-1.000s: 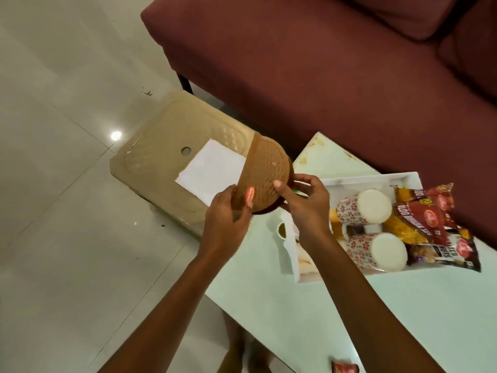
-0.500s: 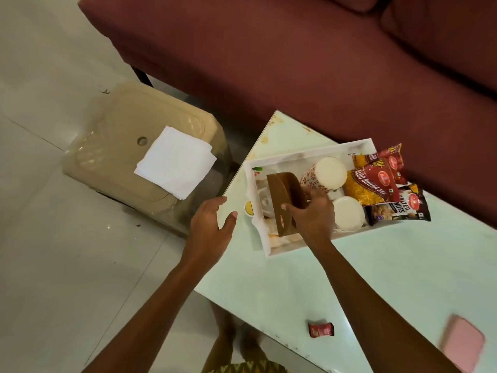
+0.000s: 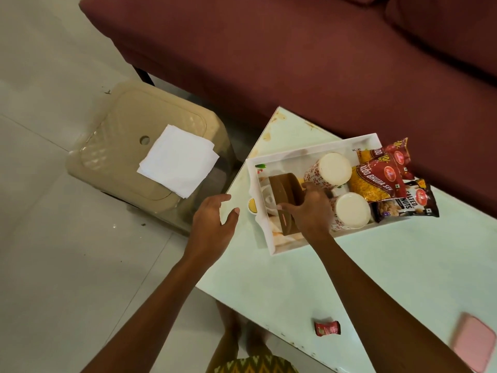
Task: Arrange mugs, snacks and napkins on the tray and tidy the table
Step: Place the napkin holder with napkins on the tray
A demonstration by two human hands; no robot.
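A white tray [image 3: 265, 232] sits at the left end of the pale table [image 3: 363, 278]. In it stand two patterned mugs, one behind [image 3: 332, 168] and one in front [image 3: 352, 215], with snack packets [image 3: 382, 181] at its right end. My right hand [image 3: 309, 211] grips a brown napkin holder [image 3: 285, 192] standing on edge in the tray's left part. My left hand [image 3: 212, 222] hovers open just left of the tray, holding nothing. White napkins [image 3: 177, 160] lie folded on a beige stool [image 3: 113, 162] left of the table.
A maroon sofa [image 3: 295, 63] runs along the far side. On the table's near part lie a small red wrapper [image 3: 327, 327] and a pink phone [image 3: 473, 343]. The floor [image 3: 67, 265] is pale tile. My feet show under the table edge.
A second ago both hands held the brown holder over the stool. My right hand has carried it into the tray; my left hand let go and opened.
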